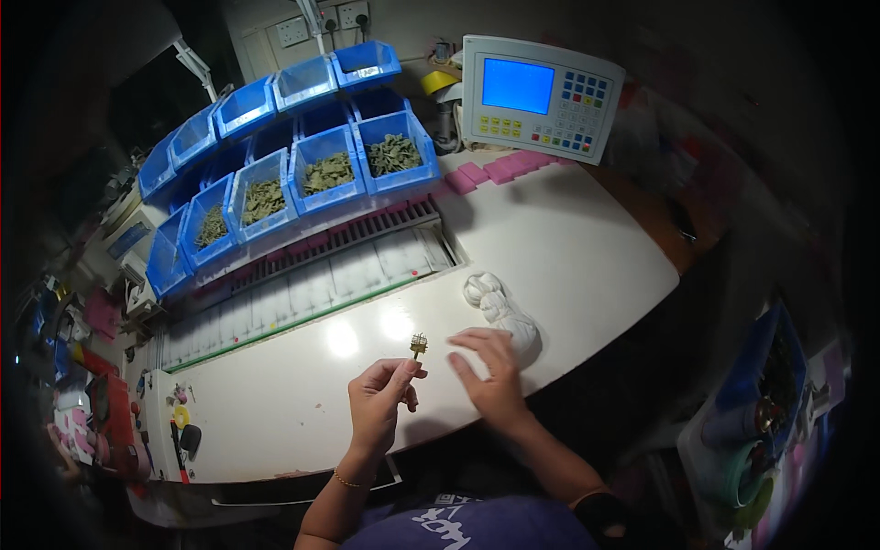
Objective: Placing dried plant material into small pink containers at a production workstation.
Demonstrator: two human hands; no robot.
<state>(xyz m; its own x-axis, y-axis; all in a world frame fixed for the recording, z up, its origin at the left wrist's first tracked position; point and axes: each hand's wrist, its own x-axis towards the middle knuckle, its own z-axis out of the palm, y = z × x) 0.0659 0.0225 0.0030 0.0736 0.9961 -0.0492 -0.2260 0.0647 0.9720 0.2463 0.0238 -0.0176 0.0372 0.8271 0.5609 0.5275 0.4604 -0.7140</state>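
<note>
Care matters here: my left hand point(378, 403) pinches a small brass-tipped pin point(417, 349) upright just left of the white cloth bundle point(502, 310), so I keep my right hand point(490, 376), fingers loose and spread, steadying beside it.

small gold-coloured part point(418, 346), upright, pinched above white table

A white worktable point(559, 247) with a rounded edge carries everything. A knotted white cloth point(502, 310) lies near its centre, pink blocks point(500, 169) sit toward one o'clock from the cloth, and blue bins point(323, 171) holding green pieces stand at eleven o'clock. The right hand point(490, 378) rests flat on the tabletop just at six o'clock of the cloth.
</note>
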